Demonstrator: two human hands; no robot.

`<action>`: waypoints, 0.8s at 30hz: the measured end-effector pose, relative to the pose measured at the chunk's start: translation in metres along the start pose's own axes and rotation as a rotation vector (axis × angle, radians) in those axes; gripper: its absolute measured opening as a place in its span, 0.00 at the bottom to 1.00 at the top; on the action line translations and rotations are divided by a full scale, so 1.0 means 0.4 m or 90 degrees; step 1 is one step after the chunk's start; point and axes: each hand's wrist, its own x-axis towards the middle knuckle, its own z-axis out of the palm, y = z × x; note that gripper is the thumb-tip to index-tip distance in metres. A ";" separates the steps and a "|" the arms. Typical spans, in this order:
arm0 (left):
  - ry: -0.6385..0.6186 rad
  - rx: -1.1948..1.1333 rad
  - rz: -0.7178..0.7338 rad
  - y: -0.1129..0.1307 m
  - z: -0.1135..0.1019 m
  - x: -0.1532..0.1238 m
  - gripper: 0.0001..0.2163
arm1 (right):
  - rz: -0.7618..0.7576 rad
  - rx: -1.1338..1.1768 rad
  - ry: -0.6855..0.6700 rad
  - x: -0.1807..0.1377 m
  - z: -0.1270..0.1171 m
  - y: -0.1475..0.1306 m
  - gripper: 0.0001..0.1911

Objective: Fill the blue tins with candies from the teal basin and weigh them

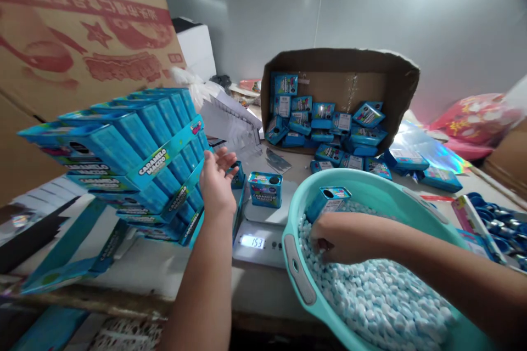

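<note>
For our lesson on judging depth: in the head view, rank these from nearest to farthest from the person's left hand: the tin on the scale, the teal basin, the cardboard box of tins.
1. Tin on the scale: just right of the left hand.
2. Teal basin: lower right, holding the candies.
3. Cardboard box of tins: far back, on its side.

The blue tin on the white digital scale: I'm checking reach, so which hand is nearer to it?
Left. The left hand hovers open just beside the blue tin on the scale; the right hand is down in the teal basin of candies.
</note>
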 end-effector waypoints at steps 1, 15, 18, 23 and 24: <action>-0.007 -0.007 0.000 0.001 0.000 0.001 0.27 | -0.001 0.015 0.008 -0.002 -0.006 -0.002 0.03; -0.040 0.036 0.093 -0.013 0.019 -0.033 0.27 | -0.001 0.187 0.434 0.100 -0.172 -0.023 0.07; -0.052 0.079 0.090 -0.018 0.020 -0.039 0.26 | -0.017 0.201 0.465 0.176 -0.183 -0.013 0.07; -0.046 0.090 0.043 -0.022 0.015 -0.029 0.26 | -0.030 0.084 0.442 0.231 -0.183 -0.017 0.07; -0.045 0.088 0.039 -0.022 0.014 -0.026 0.26 | -0.029 0.062 0.437 0.231 -0.183 -0.021 0.08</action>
